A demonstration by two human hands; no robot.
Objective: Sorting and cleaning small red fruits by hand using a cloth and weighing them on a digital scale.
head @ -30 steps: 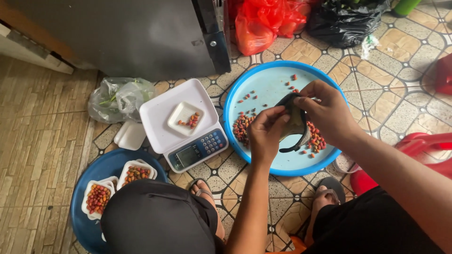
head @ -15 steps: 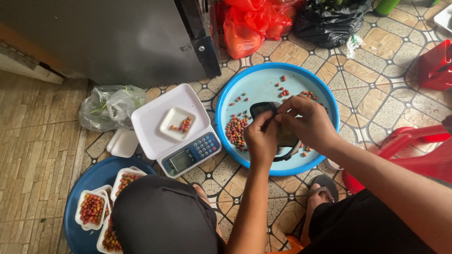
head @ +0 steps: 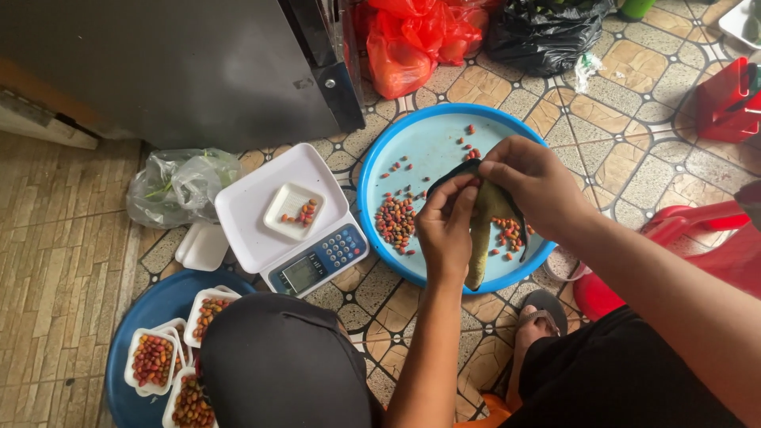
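Observation:
Both my hands work a long dark green pod (head: 482, 230) over a round blue tray (head: 420, 135) scattered with small red and yellow seeds (head: 395, 222). My left hand (head: 444, 230) pinches the pod's upper left edge. My right hand (head: 533, 184) grips its top end from the right. The pod hangs down between them, split open.
A white digital scale (head: 269, 190) holds a small foam dish with a few seeds. Several foam dishes of seeds sit on a dark blue tray (head: 151, 317). A person's dark cap (head: 277, 364) is below. Red bags (head: 412, 36), a black bag, a red stool (head: 697, 238) surround.
The camera view has shifted slightly. My hands have pulled the pod further open and it now hangs lower over the tray.

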